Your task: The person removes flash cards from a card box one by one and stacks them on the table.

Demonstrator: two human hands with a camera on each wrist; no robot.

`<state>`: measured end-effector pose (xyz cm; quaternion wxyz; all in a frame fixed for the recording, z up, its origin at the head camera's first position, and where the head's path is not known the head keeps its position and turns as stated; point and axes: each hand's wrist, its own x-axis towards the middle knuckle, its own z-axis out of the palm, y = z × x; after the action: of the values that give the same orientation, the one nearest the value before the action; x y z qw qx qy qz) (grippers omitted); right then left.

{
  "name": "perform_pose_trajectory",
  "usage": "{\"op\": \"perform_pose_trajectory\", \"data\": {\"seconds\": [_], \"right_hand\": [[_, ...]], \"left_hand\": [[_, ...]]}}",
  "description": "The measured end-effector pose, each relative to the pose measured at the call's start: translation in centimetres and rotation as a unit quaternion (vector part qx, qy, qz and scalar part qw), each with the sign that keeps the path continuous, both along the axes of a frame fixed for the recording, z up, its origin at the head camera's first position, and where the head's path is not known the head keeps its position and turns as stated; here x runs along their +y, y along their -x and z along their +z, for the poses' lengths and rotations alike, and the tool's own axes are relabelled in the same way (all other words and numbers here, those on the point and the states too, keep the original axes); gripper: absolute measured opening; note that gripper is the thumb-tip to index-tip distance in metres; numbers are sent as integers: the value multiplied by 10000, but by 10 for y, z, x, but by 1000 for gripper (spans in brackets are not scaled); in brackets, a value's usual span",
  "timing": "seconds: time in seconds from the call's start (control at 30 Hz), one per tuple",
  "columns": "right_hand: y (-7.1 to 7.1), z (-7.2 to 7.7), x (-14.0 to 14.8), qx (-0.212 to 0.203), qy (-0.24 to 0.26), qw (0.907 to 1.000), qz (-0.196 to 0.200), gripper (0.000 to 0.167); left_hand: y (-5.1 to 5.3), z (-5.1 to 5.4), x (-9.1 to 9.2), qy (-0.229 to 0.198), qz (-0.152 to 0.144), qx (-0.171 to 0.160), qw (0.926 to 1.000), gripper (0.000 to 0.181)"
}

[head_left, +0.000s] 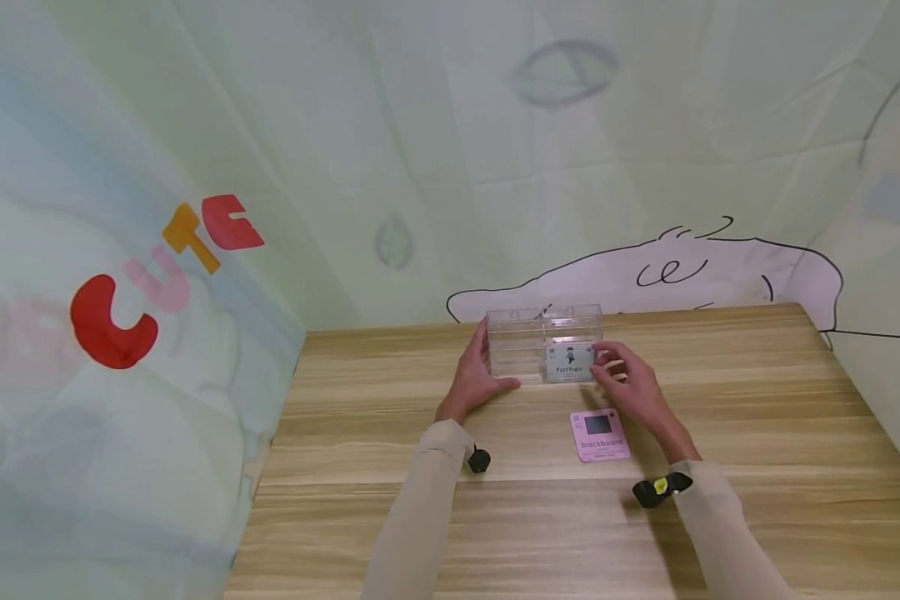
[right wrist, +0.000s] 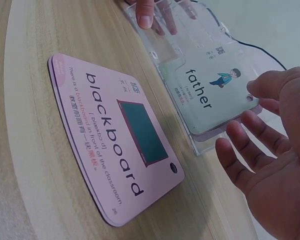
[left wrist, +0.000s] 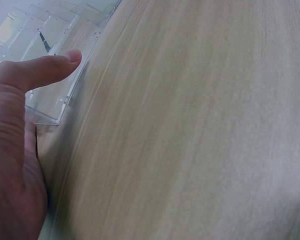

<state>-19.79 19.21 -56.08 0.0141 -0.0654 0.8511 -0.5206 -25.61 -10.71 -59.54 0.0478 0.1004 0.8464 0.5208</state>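
Observation:
A clear plastic card holder with two side-by-side compartments stands at the back of the table. My left hand holds its left end, thumb across the lower front and fingers along the side. A pale green "father" flashcard is in the right compartment. At that card's right edge, my right hand pinches it near the punched hole, with the other fingers loosely bent below. Nearer to me, a pink "blackboard" flashcard lies face up on the table, apart from both hands.
The wood-grain table ends just behind the holder at a printed cloth backdrop. On the left, another cloth wall carries colourful letters.

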Motion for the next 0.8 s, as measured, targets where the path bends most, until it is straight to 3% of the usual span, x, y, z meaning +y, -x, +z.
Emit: {"op": "perform_pose_trajectory", "data": {"seconds": [0.8], "right_hand": [[1,-4,-6,503,425,9977,-142,31]], "left_hand": [[0,1,1,21,9,25,10000,135]]}}
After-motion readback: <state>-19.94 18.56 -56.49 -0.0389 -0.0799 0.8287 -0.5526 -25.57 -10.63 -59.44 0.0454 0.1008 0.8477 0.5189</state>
